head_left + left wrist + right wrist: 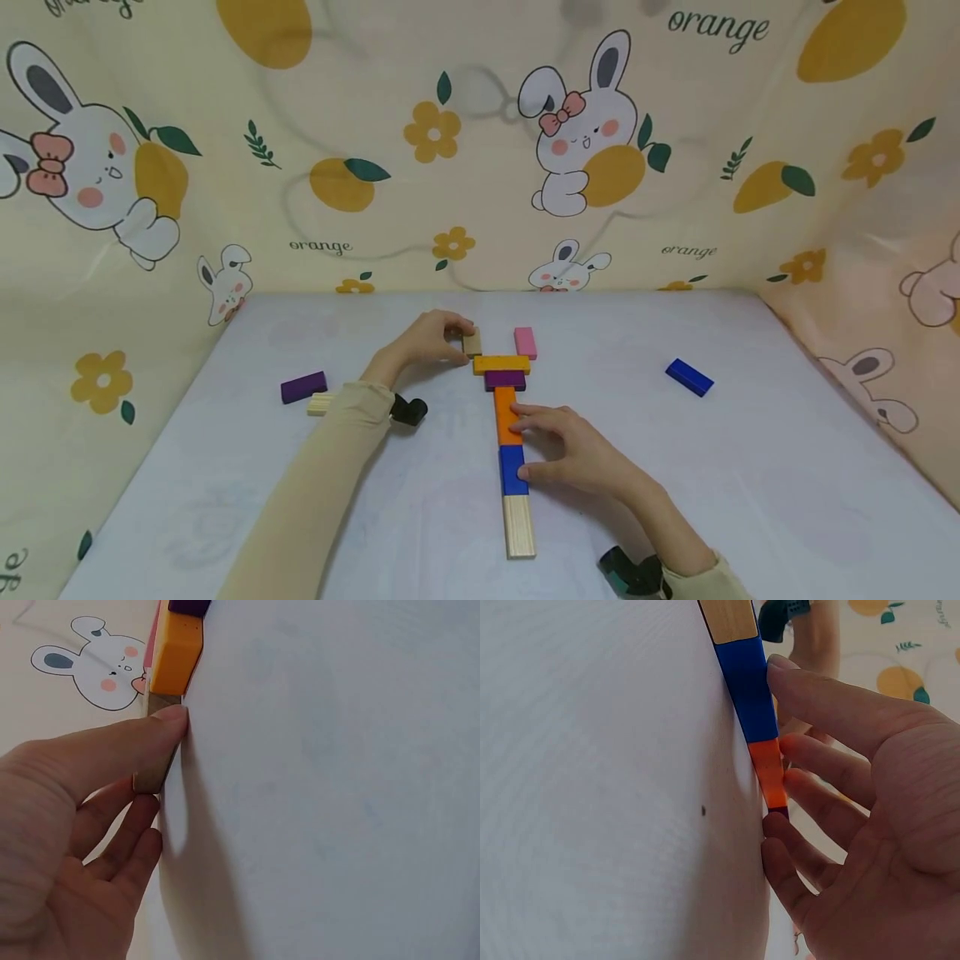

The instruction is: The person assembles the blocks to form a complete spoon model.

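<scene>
In the head view, my left hand (430, 337) pinches a plain wooden block (472, 342) between thumb and fingers at the left end of a yellow block (502, 363). The left wrist view shows the thumb along the wooden block (155, 766), which meets the yellow block (178, 656). Below the yellow block, a purple block (505, 381), an orange block (508, 417), a blue block (513, 469) and a pale wooden block (519, 527) form a line. My right hand (581, 450) touches this line's right side, thumb at the blue block (744, 690), fingertips by the orange block (769, 772).
A pink block (526, 342) stands above the yellow block's right end. To the left lie a purple block (303, 387) and a pale wooden block (320, 404), partly behind the left sleeve. Another blue block (689, 377) lies far right. A patterned cloth hangs behind the white table (420, 533).
</scene>
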### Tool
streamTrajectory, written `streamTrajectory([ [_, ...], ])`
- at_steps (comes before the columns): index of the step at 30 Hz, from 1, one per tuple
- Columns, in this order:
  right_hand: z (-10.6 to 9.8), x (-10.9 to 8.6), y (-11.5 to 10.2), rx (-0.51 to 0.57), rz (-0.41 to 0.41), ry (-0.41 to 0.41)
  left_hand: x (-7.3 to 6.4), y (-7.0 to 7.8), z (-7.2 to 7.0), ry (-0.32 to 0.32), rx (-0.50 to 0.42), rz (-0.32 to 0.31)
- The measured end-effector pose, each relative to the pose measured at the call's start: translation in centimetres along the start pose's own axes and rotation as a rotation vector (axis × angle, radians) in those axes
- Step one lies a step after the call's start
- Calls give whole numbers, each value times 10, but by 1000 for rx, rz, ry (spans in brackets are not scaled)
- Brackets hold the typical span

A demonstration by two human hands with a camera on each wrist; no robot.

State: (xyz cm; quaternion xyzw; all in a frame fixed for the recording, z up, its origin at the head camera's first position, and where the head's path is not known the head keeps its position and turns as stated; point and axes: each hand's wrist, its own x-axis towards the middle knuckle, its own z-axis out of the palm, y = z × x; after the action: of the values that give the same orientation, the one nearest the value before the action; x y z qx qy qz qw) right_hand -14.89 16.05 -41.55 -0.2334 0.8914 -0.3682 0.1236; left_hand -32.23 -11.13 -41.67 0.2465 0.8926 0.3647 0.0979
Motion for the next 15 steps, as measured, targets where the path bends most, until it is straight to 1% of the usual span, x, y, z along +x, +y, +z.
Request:
streamTrajectory([
  [8,1,0,0,13,-7,3,-1,3,2,-7,1,-35],
  [11,1,0,1,13,-1,1,-2,4,2,-17,8,-30],
  [15,2,-1,2,18,0,5,-5,8,1,-21,22,0],
])
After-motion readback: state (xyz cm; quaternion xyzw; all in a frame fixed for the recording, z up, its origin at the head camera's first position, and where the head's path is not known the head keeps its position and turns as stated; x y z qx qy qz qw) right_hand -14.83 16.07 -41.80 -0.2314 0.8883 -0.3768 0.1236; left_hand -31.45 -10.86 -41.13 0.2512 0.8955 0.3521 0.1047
